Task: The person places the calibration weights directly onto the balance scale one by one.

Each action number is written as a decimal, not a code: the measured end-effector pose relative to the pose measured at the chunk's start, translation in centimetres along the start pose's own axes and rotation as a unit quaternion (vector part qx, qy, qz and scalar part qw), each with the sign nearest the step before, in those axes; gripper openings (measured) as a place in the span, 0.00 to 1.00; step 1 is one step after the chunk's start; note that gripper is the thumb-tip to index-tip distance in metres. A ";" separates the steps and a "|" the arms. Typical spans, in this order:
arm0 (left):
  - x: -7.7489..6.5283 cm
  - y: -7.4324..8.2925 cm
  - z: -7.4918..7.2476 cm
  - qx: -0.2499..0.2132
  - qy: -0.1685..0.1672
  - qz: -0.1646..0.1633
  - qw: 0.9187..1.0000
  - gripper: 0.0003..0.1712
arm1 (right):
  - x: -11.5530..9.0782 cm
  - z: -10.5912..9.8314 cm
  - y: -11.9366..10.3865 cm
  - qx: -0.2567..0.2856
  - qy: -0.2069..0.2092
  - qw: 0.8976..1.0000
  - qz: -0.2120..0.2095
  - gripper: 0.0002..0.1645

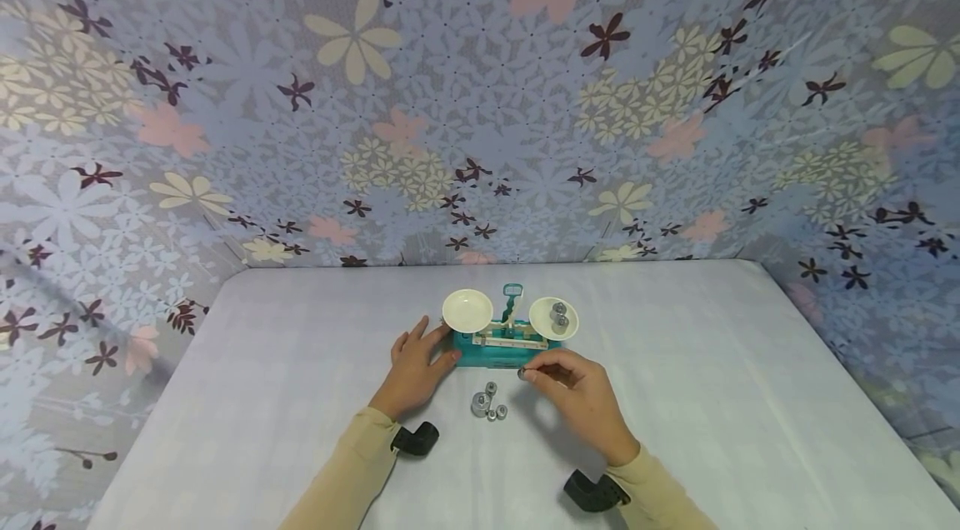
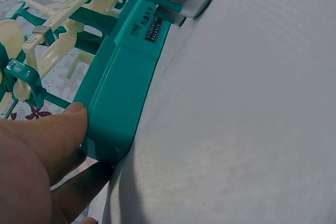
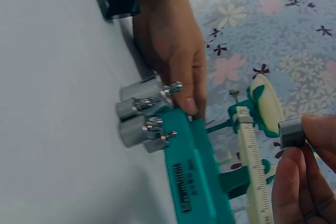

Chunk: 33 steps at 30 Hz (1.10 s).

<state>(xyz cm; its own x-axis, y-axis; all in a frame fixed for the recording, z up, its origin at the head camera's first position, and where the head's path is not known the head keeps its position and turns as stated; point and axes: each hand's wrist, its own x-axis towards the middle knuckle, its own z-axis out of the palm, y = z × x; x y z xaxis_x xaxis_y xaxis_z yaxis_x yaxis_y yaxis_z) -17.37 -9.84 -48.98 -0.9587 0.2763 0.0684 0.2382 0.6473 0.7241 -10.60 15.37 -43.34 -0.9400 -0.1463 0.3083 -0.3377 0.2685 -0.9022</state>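
Observation:
A teal student balance [image 1: 487, 357] with two white pans stands on the table. My left hand [image 1: 418, 363] grips the left end of its base; in the left wrist view the thumb [image 2: 76, 121] lies on the base's edge with fingers round the end. Between thumb and fingertips, my right hand [image 1: 581, 392] pinches a small metal weight [image 3: 291, 132], just in front of the base's right part. Metal weights [image 1: 560, 315] stand in the right pan [image 1: 542, 322]. The left pan [image 1: 467, 311] is beside my left hand.
Several metal weights [image 1: 482, 405], one clearly larger, stand grouped on the white tablecloth [image 1: 300, 380] between my forearms. Black wrist mounts [image 1: 596, 492] are on both sleeves. Floral-patterned wall covering [image 1: 480, 138] rises behind the table.

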 end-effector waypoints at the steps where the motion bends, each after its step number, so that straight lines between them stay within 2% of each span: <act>1: 0.0 0.0 0.0 0.000 0.000 0.000 1.000 0.30 | 0.1 -0.1 -0.6 -0.001 0.001 1.000 -0.003 0.03; 11: 0.0 0.1 -0.1 0.001 -0.003 -0.005 1.000 0.30 | 1.1 -0.8 -2.2 0.006 0.019 0.998 -0.062 0.06; 29: 0.0 0.1 -0.2 -0.004 -0.003 -0.002 1.000 0.31 | 2.8 -1.4 -2.6 -0.003 0.055 0.992 -0.117 0.09; 33: -0.1 0.2 -0.2 -0.008 -0.004 -0.004 1.000 0.31 | 3.2 -1.5 -2.1 -0.008 0.055 0.991 -0.125 0.09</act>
<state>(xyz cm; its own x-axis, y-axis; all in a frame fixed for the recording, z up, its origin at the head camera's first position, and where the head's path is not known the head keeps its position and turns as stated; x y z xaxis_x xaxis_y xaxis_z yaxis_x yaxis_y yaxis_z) -17.31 -9.90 -48.68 -0.9591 0.2771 0.0578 0.2286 0.6380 0.7353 -13.00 15.80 -40.04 -0.8262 -0.1051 0.5535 -0.5605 0.2531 -0.7885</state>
